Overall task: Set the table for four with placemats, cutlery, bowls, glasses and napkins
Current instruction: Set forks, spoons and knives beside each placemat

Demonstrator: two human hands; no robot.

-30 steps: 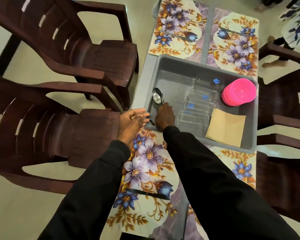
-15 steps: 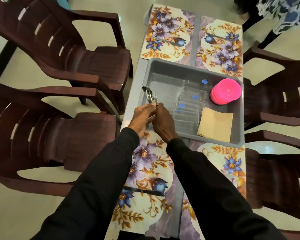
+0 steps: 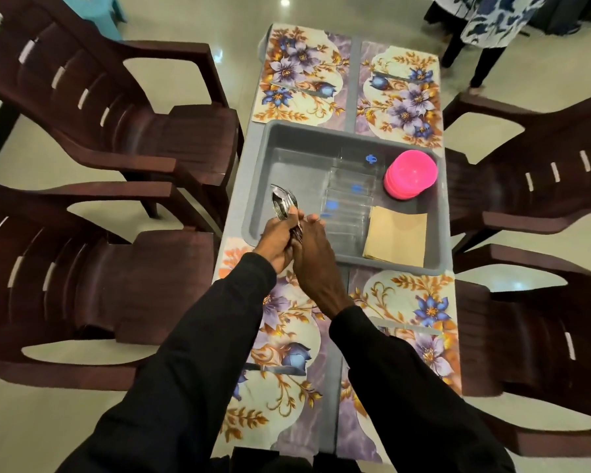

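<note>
Both the left hand and right hand curl round the cutlery, hiding its handles; glasses at two o'clock barely show.

- The cutlery handles are buried between the left hand and right hand, which both grip them. The number of pieces cannot be told.
- The glasses are clear and overlap in the tub. Their outlines blend, so the count is unsure.
- The bowls sit in one stack of unknown number.
- The napkins lie in one pile; sheets uncountable.
- The near-left placemat is largely covered by the sleeves.
- The tabletop has its near edge hidden behind the sleeves.
- A person at top right is cut off by the frame, showing only legs and a patterned garment.
- The chairs are cut by the side edges.
</note>
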